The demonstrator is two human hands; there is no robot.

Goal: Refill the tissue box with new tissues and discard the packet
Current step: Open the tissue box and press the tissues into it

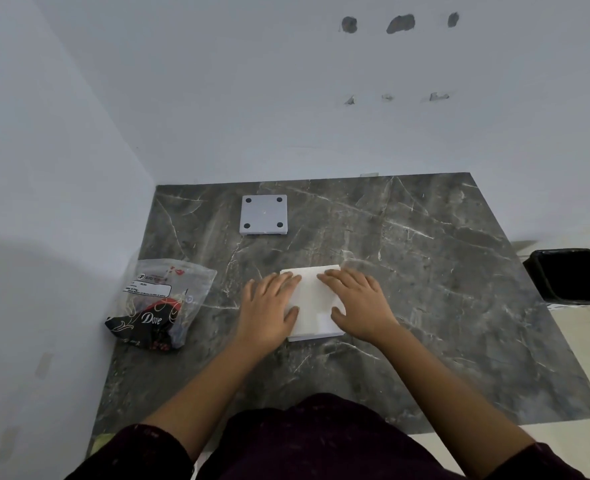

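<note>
- Head view, left hand (269, 306): flat, fingers spread, palm pressed on the left edge of the white tissue stack (314, 301); nothing is pinched, the hand only steadies or squares the pile.
- Right hand (356, 303): likewise flat and spread on the stack's right edge, thumb on top; the mirrored pose suggests the sides are being evened.
- Tissue stack: lies at the centre of the dark marble table (425, 306), and seems to sit in or on a shallow white holder, though I cannot tell which.
- Square white panel with four dark pads (264, 215): set well apart toward the wall, probably the box's base, parked clear of the work.
- Opened plastic packet (158, 303): left of the hands, near the table edge, not yet discarded.
- Black bin (570, 275): off the table's right side, within reach for the packet.
</note>
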